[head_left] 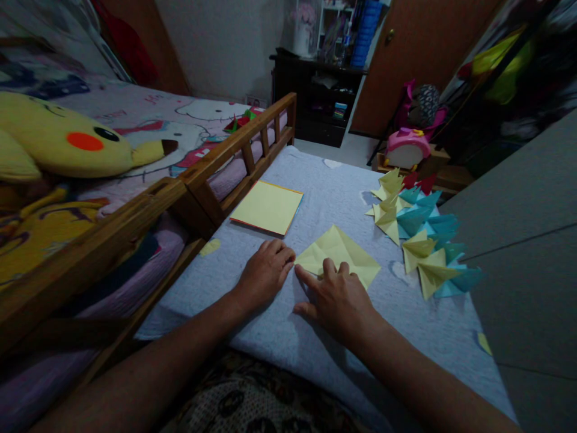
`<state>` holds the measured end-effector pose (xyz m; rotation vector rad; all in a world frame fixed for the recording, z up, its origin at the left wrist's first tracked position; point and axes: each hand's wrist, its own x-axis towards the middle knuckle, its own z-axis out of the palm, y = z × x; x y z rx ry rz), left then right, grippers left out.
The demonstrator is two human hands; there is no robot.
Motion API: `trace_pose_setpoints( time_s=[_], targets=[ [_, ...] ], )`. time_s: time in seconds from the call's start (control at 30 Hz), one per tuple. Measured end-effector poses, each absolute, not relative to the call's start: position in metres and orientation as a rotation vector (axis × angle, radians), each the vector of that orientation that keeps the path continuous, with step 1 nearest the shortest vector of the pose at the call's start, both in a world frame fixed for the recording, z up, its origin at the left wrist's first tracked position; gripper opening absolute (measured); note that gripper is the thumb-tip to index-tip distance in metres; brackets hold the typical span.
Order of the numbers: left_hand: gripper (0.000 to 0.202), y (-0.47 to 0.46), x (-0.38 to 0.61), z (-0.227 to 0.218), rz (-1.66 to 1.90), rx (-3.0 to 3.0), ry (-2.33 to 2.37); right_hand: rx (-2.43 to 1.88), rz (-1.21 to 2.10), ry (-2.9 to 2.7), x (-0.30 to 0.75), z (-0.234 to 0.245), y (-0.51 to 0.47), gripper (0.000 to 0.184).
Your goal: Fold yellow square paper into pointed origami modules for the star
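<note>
A yellow sheet of origami paper (pixel 338 249) with crease lines lies flat on the cloth-covered surface, turned so that its corners point left, right and away from me. My left hand (pixel 265 273) is closed at its left corner, the fingertips pinched together there. My right hand (pixel 336 294) rests over the near part of the sheet with fingers apart. Its index finger stretches to the left corner, beside my left fingertips, and its thumb sits off the paper. The sheet's near edge is hidden under my right hand.
A stack of square paper (pixel 268 207), yellow on top, lies beyond my left hand. Several folded yellow pieces (pixel 426 255) and blue pieces (pixel 417 216) stand at the right edge. A wooden bed rail (pixel 243 141) borders the left side, with a yellow plush toy (pixel 58 135) behind it.
</note>
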<state>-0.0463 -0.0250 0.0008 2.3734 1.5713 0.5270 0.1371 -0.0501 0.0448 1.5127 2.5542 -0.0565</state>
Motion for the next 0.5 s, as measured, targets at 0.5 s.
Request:
trace_pose_setpoints(
  time_s=[0.5],
  targets=[
    [0.011,-0.0248,-0.0434,-0.0027,0.539,2.387,1.63,1.501,-0.053,2.537,0.1307,0.0491,-0.0473,0.075]
  ],
)
